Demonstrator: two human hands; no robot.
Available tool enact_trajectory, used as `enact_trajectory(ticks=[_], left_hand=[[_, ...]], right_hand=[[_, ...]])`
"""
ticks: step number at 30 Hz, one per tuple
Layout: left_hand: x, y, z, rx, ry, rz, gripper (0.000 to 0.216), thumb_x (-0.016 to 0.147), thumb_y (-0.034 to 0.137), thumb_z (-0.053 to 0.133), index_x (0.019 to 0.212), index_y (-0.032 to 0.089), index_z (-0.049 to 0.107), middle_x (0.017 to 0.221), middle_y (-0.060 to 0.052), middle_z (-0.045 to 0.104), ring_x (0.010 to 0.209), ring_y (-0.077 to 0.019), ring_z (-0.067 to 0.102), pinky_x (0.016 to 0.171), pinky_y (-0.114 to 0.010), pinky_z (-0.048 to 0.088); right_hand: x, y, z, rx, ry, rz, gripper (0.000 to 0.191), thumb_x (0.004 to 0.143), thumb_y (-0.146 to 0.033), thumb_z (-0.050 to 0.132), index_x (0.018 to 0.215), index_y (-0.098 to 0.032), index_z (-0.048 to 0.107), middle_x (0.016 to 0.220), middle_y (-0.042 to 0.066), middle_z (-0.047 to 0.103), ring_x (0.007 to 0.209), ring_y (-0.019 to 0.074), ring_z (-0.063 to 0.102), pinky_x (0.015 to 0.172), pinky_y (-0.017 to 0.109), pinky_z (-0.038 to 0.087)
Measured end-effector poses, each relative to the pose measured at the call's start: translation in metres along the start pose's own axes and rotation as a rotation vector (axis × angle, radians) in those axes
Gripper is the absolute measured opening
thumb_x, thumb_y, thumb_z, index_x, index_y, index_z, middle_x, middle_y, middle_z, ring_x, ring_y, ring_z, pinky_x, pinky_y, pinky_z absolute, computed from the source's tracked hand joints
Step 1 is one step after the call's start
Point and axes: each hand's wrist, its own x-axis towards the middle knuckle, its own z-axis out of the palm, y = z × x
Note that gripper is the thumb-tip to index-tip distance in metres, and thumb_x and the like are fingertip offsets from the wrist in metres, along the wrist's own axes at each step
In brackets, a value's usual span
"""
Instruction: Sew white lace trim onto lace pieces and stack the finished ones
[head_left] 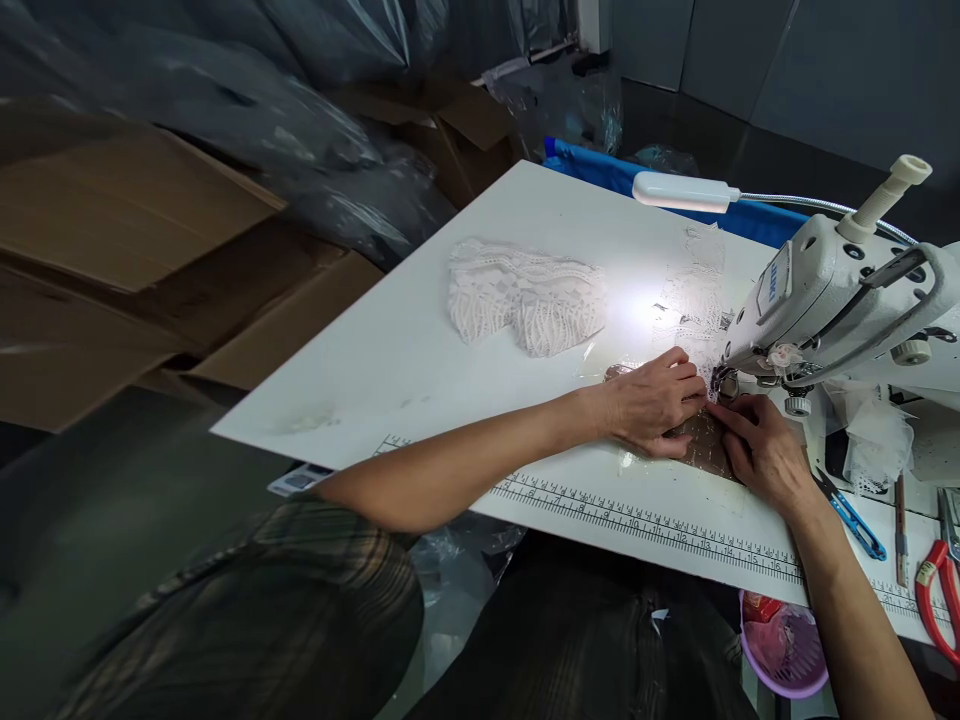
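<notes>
My left hand lies flat, fingers together, pressing a piece of sheer lace fabric on the white table just left of the needle of a white sewing machine. My right hand rests on the same fabric right below the needle, fingertips pinching its edge. More lace trails behind the needle under the lamp's glare. A heap of white lace pieces lies farther left on the table.
A gooseneck lamp shines over the table. Blue snips, a pen-like tool and red-handled scissors lie at the right. A printed ruler runs along the front edge. Cardboard boxes and plastic bags stand left. A purple basket hangs below.
</notes>
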Motion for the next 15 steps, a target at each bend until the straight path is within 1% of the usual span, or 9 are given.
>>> enact_trajectory(ticks=[3,7,9,15], left_hand=[[0.0004,0.0001,0.0006,0.002,-0.003,0.005,0.036,0.089,0.040,0.054,0.099,0.010,0.071,0.101,-0.015,0.069,0.087,-0.0262,0.058,0.087,-0.042,0.042],[0.0000,-0.0001,0.0020,-0.009,0.007,-0.008,0.039,0.089,0.041,0.053,0.101,0.008,0.070,0.102,-0.015,0.069,0.086,-0.0260,0.058,0.085,-0.041,0.043],[-0.0003,-0.0002,0.0025,-0.010,0.007,-0.014,0.040,0.089,0.042,0.053,0.102,0.008,0.070,0.104,-0.015,0.069,0.086,-0.0260,0.058,0.085,-0.041,0.042],[-0.0002,0.0000,0.0011,0.015,-0.047,-0.038,0.041,0.091,0.045,0.050,0.106,0.011,0.069,0.110,-0.014,0.069,0.089,-0.0262,0.058,0.085,-0.041,0.041]], right_hand=[[-0.0001,0.0006,-0.0009,-0.007,-0.012,0.008,0.041,0.093,-0.022,0.045,0.126,-0.026,0.069,0.108,0.011,0.061,0.088,0.0199,0.062,0.075,0.034,0.058],[0.0003,0.0023,-0.0010,-0.004,0.021,-0.051,0.039,0.093,-0.020,0.046,0.122,-0.022,0.071,0.105,0.011,0.060,0.084,0.0186,0.062,0.072,0.031,0.057],[0.0010,0.0029,-0.0012,-0.004,0.022,-0.062,0.038,0.093,-0.020,0.046,0.120,-0.023,0.072,0.104,0.010,0.060,0.083,0.0180,0.062,0.071,0.030,0.057],[0.0015,0.0013,0.0007,-0.017,-0.016,-0.006,0.040,0.092,-0.020,0.046,0.123,-0.026,0.070,0.104,0.010,0.060,0.083,0.0187,0.062,0.069,0.031,0.058]])
